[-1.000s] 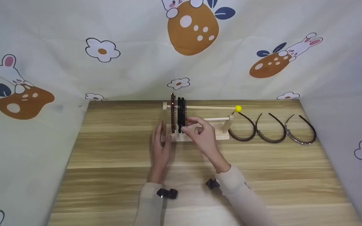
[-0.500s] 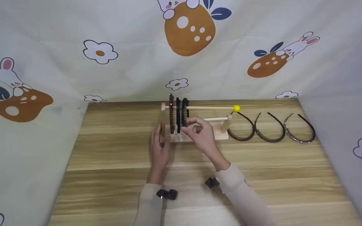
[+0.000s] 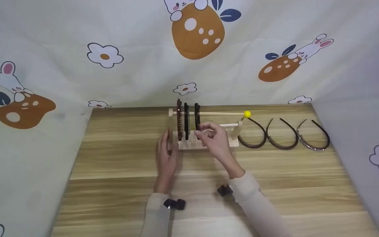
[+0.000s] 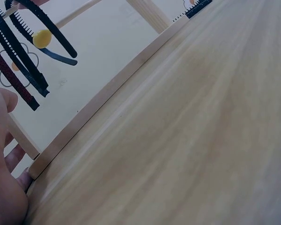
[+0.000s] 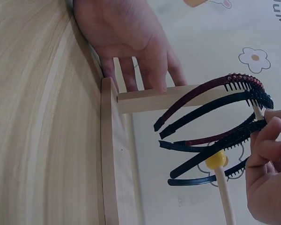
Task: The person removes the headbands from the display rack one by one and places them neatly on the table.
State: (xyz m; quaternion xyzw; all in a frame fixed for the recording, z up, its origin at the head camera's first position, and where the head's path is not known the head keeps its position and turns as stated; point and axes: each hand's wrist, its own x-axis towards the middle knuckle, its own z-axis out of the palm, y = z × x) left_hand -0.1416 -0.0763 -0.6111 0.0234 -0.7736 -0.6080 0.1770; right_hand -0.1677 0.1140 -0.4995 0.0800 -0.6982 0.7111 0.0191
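My left hand (image 3: 166, 161) holds the left end of a wooden stand (image 3: 191, 144), thumb in front and fingers behind its post (image 5: 154, 99). With thumb and fingertips, my right hand (image 3: 216, 140) pinches a black toothed headband (image 3: 197, 113) that hangs on the stand's upper rod (image 3: 222, 113). To its left on that rod hang a dark red beaded headband (image 3: 179, 121) and another black headband (image 3: 186, 120). A yellow ball (image 3: 247, 114) caps the rod's right end. The right wrist view shows the pinched headband's free ends hanging near another yellow ball (image 5: 216, 160).
Three dark headbands lie in a row right of the stand: a plain one (image 3: 254, 145), a second (image 3: 285, 147) and one with shiny stones (image 3: 316, 148). The stand's lower rod (image 3: 229, 125) runs to its right post (image 3: 237, 131). A printed cloth (image 3: 143, 75) hangs behind the wooden table (image 3: 117, 197).
The pinched black headband has slid right along the upper rod with my right hand, opening a gap from the other two. My left hand stays at the stand.
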